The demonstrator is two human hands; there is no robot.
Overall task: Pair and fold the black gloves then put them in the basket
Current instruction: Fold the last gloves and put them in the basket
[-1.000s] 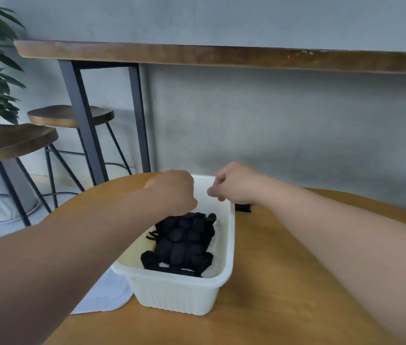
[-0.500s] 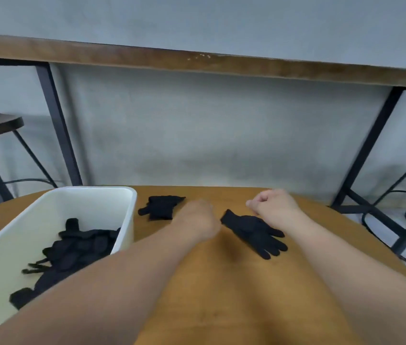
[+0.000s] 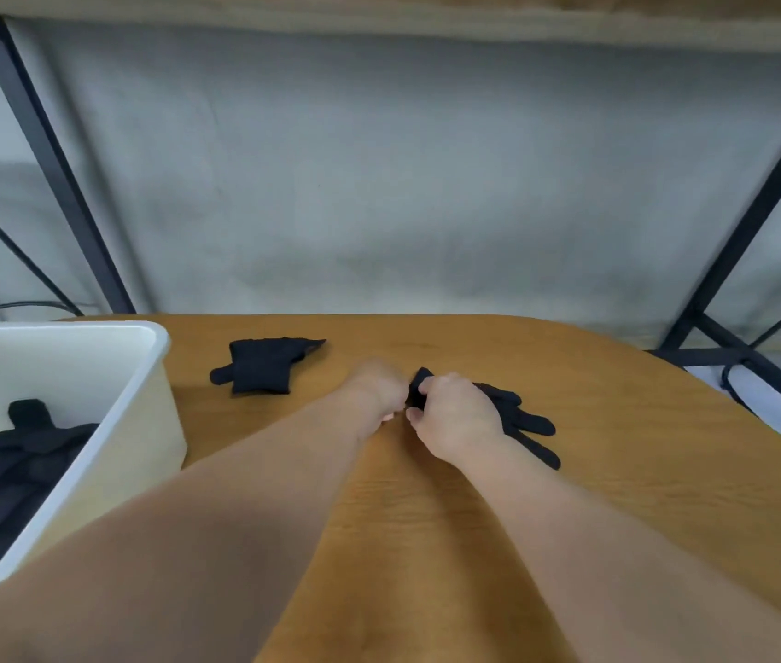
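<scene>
Wooden round table [image 3: 618, 495] up close, both hands meeting mid-table: left hand [image 3: 379, 390] and right hand [image 3: 455, 418] pinch the cuff of a black glove [image 3: 527, 423] lying flat. White basket [image 3: 140, 399] of folded gloves [image 3: 10, 466] sits left, another glove [image 3: 264, 366] farther back by the grey wall

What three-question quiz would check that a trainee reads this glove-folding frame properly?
1. True or false: both hands grip the same glove.
2. How many gloves lie on the table outside the basket?
3. The basket stands toward which of the person's sides: A left, B right?

Key:
1. True: left hand and right hand hold the cuff end of the near glove.
2. Two: that one and the far glove on the wooden table.
3. A: the white basket, with black gloves inside.
</scene>
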